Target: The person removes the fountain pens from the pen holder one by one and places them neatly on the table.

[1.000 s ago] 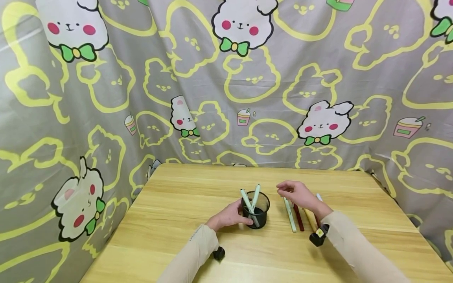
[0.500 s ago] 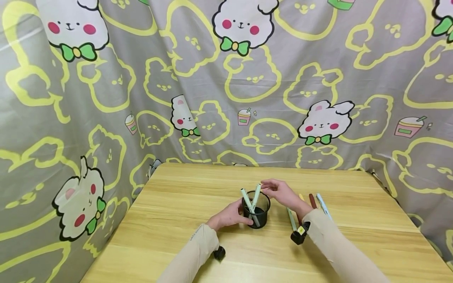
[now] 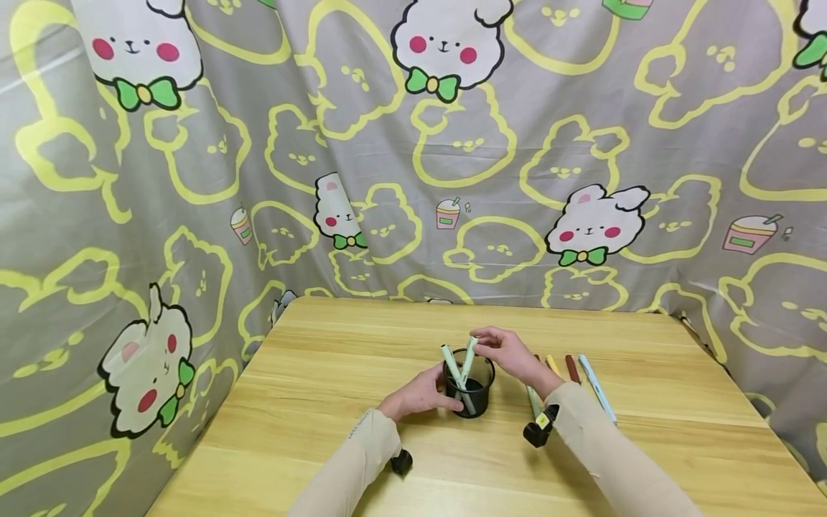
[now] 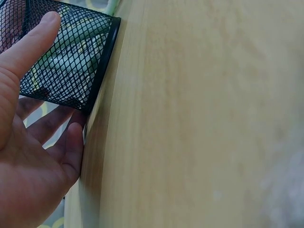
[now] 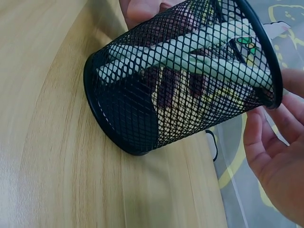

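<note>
A black mesh pen holder stands on the table with two pale green pens inside, their tops leaning apart above the rim. My left hand holds the holder from the left. Its thumb lies along the mesh in the left wrist view, and the other fingers are low near the base. My right hand is at the rim's far right, thumb and fingertips around the top of the right-leaning pale green pen. In the right wrist view the right hand is beside the rim, the pen's end hidden by fingers.
Right of the holder several pens lie on the wooden table: a light blue pen, a dark red pen, a yellow pen and a green pen, partly under the right forearm. A patterned curtain hangs behind the table.
My right hand has moved left from above the loose pens to the holder's rim, and its fingers have closed in on a pen's top. My left hand has stayed on the holder.
</note>
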### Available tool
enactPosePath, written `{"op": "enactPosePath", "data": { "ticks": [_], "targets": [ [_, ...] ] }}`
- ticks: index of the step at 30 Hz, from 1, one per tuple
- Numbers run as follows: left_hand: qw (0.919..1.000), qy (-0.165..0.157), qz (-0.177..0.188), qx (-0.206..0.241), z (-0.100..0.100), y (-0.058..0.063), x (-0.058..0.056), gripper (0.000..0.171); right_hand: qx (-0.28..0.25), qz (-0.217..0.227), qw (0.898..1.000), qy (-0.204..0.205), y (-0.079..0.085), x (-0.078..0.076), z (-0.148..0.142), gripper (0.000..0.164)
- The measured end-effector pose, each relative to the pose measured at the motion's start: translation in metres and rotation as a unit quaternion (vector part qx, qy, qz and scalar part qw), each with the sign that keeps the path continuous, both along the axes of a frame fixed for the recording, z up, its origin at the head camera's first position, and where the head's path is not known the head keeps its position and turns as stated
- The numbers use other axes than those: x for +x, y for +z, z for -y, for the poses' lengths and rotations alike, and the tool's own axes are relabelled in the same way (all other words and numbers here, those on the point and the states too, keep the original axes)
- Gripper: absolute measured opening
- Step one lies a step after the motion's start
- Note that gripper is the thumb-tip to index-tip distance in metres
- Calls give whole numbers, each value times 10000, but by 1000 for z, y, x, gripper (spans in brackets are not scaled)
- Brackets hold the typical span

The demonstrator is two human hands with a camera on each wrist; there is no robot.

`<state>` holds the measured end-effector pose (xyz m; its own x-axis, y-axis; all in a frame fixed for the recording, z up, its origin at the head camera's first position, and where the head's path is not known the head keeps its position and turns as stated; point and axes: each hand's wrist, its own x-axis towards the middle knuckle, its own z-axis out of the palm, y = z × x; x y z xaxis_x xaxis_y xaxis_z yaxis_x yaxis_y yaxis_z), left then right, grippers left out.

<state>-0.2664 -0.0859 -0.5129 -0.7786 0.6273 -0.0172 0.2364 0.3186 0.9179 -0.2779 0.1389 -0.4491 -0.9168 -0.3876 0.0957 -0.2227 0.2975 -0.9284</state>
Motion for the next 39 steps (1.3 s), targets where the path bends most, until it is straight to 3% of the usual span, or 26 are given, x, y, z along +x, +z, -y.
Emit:
{"op": "enactPosePath", "data": {
  "ticks": [3,9,13,28,34,39],
  "targets": [
    [10000,30,48,-35,-1,1,1,65,51,-20,10000,-48,8,6,2,32],
    [10000,18,31,-2,-2,0,0,69,95,-199,9995,-222,-14,-9,-4,32],
    [9998,-115,-48,159,-2,-2,-1,74,64,-397,9987,-326,-14,-11,-8,32],
    [9999,-79,-145,14,-2,-5,-3,76,-543,-565,9944,-704,18,-5,-30,36],
    [10000,26,-80,8,-1,-4,-3,75,-1054,-893,9858,-950,33,-5,-43,34],
    [10000,50,-56,-52,-1,-3,-3,74,-1583,-885,9780,-1036,39,-7,-58,34]
  ]
}}
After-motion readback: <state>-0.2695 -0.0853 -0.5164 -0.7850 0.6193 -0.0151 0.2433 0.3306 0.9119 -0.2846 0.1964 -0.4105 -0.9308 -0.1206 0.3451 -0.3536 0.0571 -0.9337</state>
